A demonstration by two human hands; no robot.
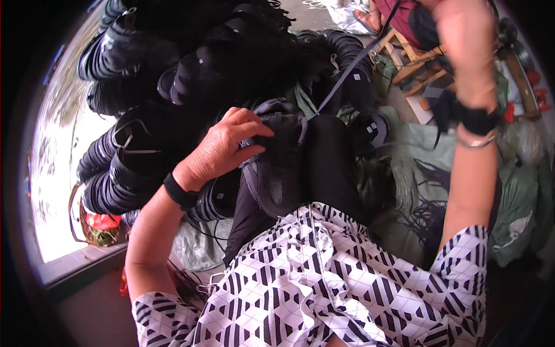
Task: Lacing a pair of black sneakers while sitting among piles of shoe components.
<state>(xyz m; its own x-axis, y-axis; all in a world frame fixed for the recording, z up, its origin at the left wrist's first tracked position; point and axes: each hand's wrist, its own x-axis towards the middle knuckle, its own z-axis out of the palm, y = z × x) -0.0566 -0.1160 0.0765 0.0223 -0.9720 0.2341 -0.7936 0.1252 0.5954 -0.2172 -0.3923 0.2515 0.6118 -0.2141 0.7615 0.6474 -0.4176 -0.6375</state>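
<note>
On my lap lies a dark shoe upper (pixel 276 165) with a mesh side and a padded collar. My left hand (pixel 226 141) grips its left edge, fingers curled over the top by the lacing. A flat dark shoelace (pixel 358 62) runs taut from the upper toward the top edge of the view. At its far end my right hand (pixel 467 43) is raised at the upper right, closed on the lace; motion smears it, and its fingertips are partly cut off by the frame. A dark strip (pixel 442 113) hangs beside my right wrist.
Stacks of black shoe uppers (pixel 191 75) are heaped at the left and ahead. Loose dark laces (pixel 428 214) lie on green-grey sacking (pixel 407 173) to the right. Another person's foot (pixel 370 20) and a wooden stool (pixel 413 63) are at the far right. A basket (pixel 98 228) stands at the left.
</note>
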